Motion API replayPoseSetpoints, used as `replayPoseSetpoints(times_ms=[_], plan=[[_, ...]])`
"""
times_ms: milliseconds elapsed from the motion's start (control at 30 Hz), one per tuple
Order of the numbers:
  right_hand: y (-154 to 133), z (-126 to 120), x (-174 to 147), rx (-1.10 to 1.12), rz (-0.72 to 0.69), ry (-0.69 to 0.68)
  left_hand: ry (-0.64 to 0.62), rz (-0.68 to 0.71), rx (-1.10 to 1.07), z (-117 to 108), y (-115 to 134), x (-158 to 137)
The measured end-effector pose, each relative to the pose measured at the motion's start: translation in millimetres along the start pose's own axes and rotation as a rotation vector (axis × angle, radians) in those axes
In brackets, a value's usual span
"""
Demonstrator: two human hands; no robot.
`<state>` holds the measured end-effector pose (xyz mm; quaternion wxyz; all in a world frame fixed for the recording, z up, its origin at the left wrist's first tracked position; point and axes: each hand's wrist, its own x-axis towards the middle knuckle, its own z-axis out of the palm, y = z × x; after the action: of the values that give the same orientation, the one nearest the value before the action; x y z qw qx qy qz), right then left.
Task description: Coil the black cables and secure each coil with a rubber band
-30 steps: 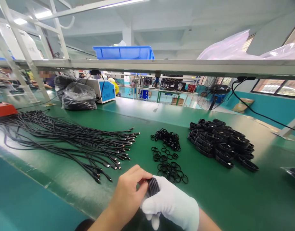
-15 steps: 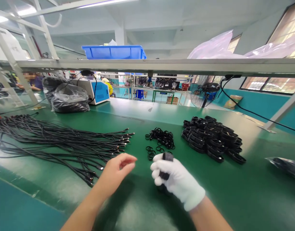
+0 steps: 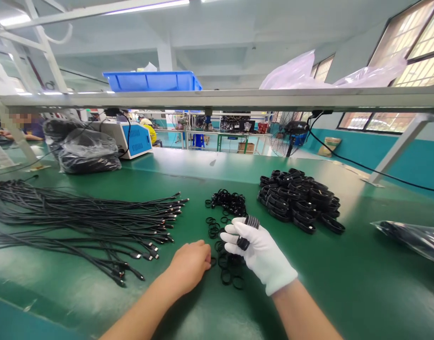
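Observation:
My right hand [image 3: 261, 250], in a white glove, is closed around a coiled black cable [image 3: 252, 221] whose stacked windings show above and below the fingers. My bare left hand [image 3: 191, 265] is low over the table with its fingers curled together. Its fingertips pinch at a small black ring [image 3: 213, 261], though the grip itself is partly hidden. More loose black rings [image 3: 225, 276] lie beneath and between the hands. Behind them is a denser heap of the same rings [image 3: 231, 202].
Straight black cables [image 3: 106, 212] spread across the left of the green table [image 3: 309, 293]. A pile of coiled black cables [image 3: 298, 196] sits at right, with a plastic bag [image 3: 411, 241] farther right. A bagged bundle [image 3: 87, 151] and blue-white machine [image 3: 131, 137] stand behind, under a shelf [image 3: 231, 99].
My left hand has come down and right to the rings, its fingers closing from a spread pose. The right hand still holds the coil, tilted slightly differently. The camera view has turned a little right.

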<state>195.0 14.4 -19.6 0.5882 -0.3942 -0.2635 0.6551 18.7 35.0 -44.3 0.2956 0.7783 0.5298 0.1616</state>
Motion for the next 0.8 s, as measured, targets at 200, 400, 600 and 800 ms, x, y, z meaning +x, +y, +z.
replayPoseSetpoints(times_ms=[200,400,600,800], plan=[[11,25,-13,-0.327,0.007,-0.027,-0.041,-0.08,-0.411,-19,-5,-31],[38,36,-19,-0.689,-0.123,-0.056,-0.024,-0.176,-1.111,-1,7,-46],[49,24,-20,-0.972,-0.306,0.015,-0.001,0.047,-1.138,-6,13,-63],[52,38,-41,-1.048,-0.366,0.089,0.001,-0.01,-0.429,-31,10,-63]])
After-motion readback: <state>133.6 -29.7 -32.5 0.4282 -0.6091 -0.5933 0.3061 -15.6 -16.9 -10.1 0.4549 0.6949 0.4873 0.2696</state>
